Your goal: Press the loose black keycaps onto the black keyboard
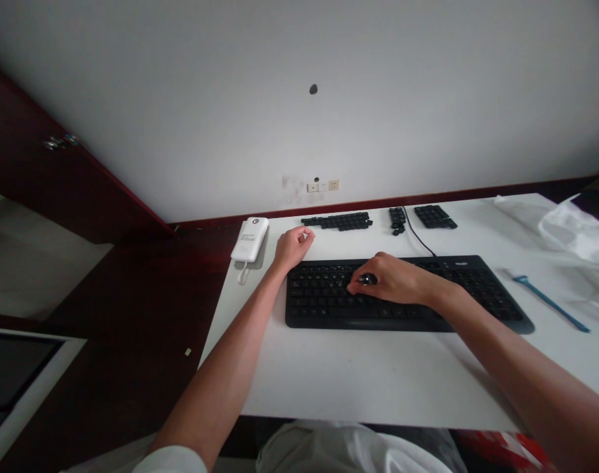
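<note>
The right hand (393, 279) pinches a keycap (367, 279) above the keyboard (319, 302); a slack pinch could drop it. The left hand (293, 247) lies loosely curled, empty, near the loose keycaps (336, 221).

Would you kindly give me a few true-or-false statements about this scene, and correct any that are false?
The right hand holds a small dark piece over the black keyboard. True.

The left hand rests on the keys. False: it is off the keys, beyond the keyboard's upper left corner, beside a white power bank.

Groups of loose black keycaps lie beyond the keyboard. True.

A blue stick lies left of the keyboard. False: it lies to the right of the keyboard.
</note>
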The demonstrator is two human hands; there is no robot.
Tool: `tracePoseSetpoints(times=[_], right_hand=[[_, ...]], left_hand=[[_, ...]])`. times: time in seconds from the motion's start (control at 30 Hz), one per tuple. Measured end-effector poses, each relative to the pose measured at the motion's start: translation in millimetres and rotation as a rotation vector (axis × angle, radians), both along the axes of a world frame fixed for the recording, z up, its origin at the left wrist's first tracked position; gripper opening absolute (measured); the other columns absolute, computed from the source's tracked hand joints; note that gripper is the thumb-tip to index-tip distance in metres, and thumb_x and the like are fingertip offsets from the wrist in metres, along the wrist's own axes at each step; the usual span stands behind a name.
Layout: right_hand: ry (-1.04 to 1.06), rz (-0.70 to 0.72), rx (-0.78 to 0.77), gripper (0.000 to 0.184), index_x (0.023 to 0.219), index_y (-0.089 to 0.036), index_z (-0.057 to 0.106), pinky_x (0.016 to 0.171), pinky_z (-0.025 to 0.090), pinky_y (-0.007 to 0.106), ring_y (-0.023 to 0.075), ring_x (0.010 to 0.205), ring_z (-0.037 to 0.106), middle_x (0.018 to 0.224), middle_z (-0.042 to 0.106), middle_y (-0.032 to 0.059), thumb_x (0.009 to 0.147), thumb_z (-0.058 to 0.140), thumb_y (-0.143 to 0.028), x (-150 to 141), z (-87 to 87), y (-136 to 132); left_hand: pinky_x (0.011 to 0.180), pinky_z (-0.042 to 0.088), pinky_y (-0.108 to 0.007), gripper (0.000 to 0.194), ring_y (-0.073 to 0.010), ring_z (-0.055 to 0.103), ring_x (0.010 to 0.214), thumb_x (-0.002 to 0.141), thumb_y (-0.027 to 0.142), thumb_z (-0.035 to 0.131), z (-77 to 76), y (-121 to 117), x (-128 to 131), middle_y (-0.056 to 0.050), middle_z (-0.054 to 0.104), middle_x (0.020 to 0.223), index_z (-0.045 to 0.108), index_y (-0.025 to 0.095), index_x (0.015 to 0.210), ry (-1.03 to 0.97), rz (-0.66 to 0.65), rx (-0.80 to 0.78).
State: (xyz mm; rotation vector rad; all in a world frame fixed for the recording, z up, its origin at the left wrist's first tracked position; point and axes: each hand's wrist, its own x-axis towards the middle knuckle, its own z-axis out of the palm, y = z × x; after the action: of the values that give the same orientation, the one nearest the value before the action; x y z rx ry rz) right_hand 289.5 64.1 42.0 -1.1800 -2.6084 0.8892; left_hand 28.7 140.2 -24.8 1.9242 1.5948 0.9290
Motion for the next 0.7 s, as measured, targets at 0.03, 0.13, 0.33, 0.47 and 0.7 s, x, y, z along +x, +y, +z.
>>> tracePoseSetpoints(times=[0.03,0.13,0.33,0.47,0.7], right_hand=[[0.003,-0.004,-0.002,0.027,0.095,-0.024,0.086,0.068,0.048,0.032,0.0214,0.071,0.073,0.087,0.083,0.0042,0.097,0.065,-0.041,0,-0.3,0],[0.002,-0.009,-0.014,0.028,0.093,-0.024,0.086,0.067,0.048,0.032,0.0210,0.069,0.072,0.085,0.083,0.0039,0.096,0.065,-0.042,0,-0.4,1],[-0.029,-0.002,-0.026,0.032,0.095,-0.023,0.086,0.070,0.049,0.032,0.0222,0.074,0.074,0.087,0.083,0.0045,0.097,0.063,-0.046,-2,2.5,-1],[-0.008,0.029,-0.053,0.029,0.095,-0.025,0.086,0.074,0.051,0.031,0.0215,0.078,0.075,0.090,0.083,0.0029,0.097,0.063,-0.043,-3,3.6,-3],[0.027,-0.079,0.122,0.028,0.103,-0.024,0.085,0.082,0.055,0.033,0.0248,0.087,0.078,0.097,0.084,0.0045,0.098,0.061,-0.037,0,4.1,7]], left_hand=[[0.064,0.032,-0.027,0.025,-0.0131,0.045,0.058,0.090,0.039,0.060,-0.1,0,0,0.004,0.051,0.058,0.077,0.021,0.091,-0.003,-0.001,0.001],[0.064,0.032,-0.027,0.025,-0.0128,0.046,0.058,0.090,0.039,0.060,-0.8,0,0,0.004,0.052,0.058,0.077,0.021,0.092,-0.007,-0.005,0.003],[0.064,0.032,-0.026,0.027,-0.0126,0.047,0.059,0.090,0.039,0.059,-2.5,1,0,0.004,0.054,0.059,0.077,0.020,0.093,0.004,-0.003,0.006],[0.064,0.031,-0.026,0.025,-0.0122,0.046,0.058,0.090,0.038,0.059,-1.6,1,0,0.005,0.052,0.058,0.076,0.020,0.091,0.005,-0.003,0.011],[0.062,0.029,-0.027,0.025,-0.0121,0.043,0.057,0.090,0.038,0.058,3.4,-2,1,0.005,0.050,0.057,0.075,0.020,0.090,-0.006,0.000,-0.009]])
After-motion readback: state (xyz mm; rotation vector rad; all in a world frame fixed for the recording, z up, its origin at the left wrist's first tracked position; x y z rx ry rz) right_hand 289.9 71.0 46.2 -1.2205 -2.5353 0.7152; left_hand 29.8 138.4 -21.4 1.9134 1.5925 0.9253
